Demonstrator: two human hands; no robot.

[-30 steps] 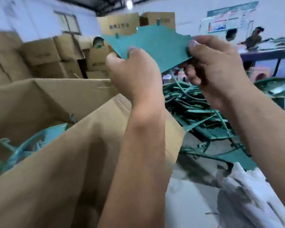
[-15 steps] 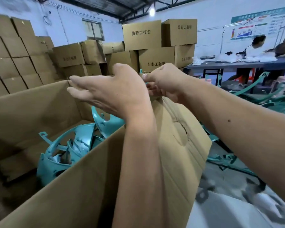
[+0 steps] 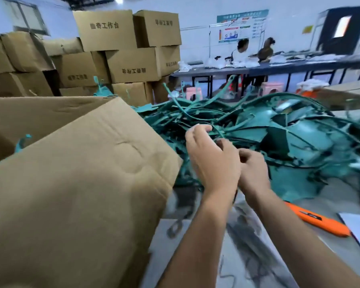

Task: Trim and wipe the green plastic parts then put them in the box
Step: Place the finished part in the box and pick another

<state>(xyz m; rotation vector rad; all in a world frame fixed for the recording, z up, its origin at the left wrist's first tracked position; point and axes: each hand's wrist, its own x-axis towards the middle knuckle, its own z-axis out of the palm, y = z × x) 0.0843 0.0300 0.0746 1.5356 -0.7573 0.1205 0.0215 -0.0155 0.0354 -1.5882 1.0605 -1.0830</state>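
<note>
A person's two bare hands meet at the near edge of a heap of green plastic parts (image 3: 264,129) piled on a grey counter (image 3: 195,242). The left hand (image 3: 213,156) reaches into the heap with its fingers curled around a thin green strip (image 3: 217,129) that runs up out of the tangle. The right hand (image 3: 253,173) sits just beside it, touching it, curled into a loose fist; motion blur makes it hard to tell whether it holds anything.

The heap spreads from the middle of the scene to the right edge, a mix of curved panels and long narrow strips (some arch up well above the rest). To the left stands a large open cardboard box (image 3: 81,179), its near flap tilted out toward the hands. A little green plastic (image 3: 22,140) shows over the flap's left edge, inside the box.

On the counter to the right of the forearms lies an orange utility knife (image 3: 318,219), apart from both hands. A crumpled clear plastic sheet (image 3: 247,229) lies under the wrists.

At the far left, brown cartons (image 3: 116,50) are stacked against the wall. At the far right, two people (image 3: 252,50) sit at a long table (image 3: 279,66).
</note>
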